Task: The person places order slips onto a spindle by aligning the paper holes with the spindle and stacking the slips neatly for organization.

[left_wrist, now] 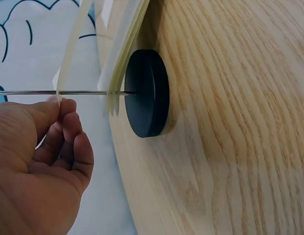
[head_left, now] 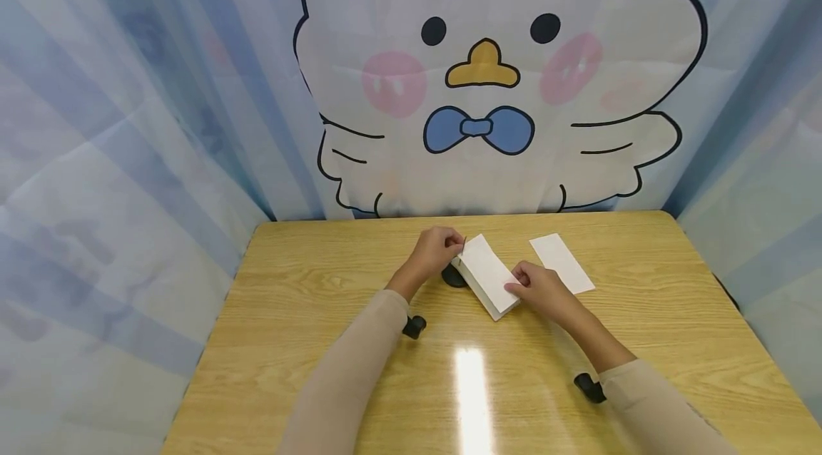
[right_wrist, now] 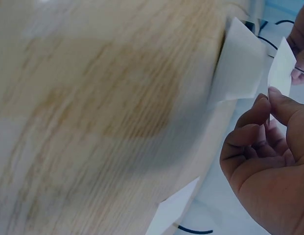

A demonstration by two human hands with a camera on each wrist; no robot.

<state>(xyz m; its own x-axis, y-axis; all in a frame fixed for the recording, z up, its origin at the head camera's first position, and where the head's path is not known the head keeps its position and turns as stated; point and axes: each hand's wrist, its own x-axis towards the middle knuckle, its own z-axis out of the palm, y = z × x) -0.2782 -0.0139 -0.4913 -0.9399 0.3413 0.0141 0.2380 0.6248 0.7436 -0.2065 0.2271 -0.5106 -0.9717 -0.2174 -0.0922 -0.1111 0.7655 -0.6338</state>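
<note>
A bill spike stands on the table, its round black base (left_wrist: 148,93) under a thin metal rod (left_wrist: 24,92). Several paper slips (left_wrist: 127,44) sit low on the rod, just above the base. Higher up, a white slip (head_left: 491,273) is level with the rod, which seems to pass through its end. My left hand (head_left: 439,248) pinches that end beside the rod between thumb and fingertip. At the other end, my right hand (head_left: 539,287) pinches the same slip by its corner, fingers curled. Apart from these lies a loose white slip (head_left: 561,262), right of the spike.
The wooden table (head_left: 308,369) runs up to a curtain (head_left: 481,177) with a cartoon bird at the back. Curtains also hang on both sides. Black wrist fittings (head_left: 589,388) show at both sleeves.
</note>
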